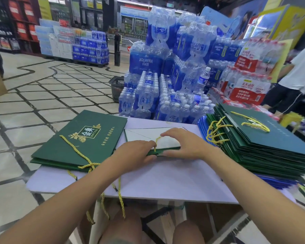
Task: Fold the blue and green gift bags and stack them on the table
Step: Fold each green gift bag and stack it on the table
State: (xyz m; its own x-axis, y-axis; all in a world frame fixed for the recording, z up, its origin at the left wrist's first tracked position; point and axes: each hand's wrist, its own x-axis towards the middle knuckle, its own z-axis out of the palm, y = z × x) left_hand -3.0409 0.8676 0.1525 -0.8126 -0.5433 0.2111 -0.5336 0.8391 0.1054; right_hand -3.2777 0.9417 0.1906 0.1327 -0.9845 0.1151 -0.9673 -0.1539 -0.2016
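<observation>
A green gift bag (144, 136) lies partly flattened in the middle of the pale table (165, 182), its white inside facing up. My left hand (136, 152) presses on its near edge. My right hand (181, 145) rests flat on the bag with the fingers spread, close to its yellow cord handle (157, 141). A short stack of folded green bags (77, 143) with a gold logo sits to the left. On the right lies a tall pile of flat green bags (264, 143), with blue bags (202, 124) under and behind it.
Shrink-wrapped packs of water bottles (165, 85) stand stacked just beyond the table. A dark shopping basket (117, 88) sits on the tiled floor. A person in a white shirt (296, 74) stands at the far right. My knees (148, 231) are under the table.
</observation>
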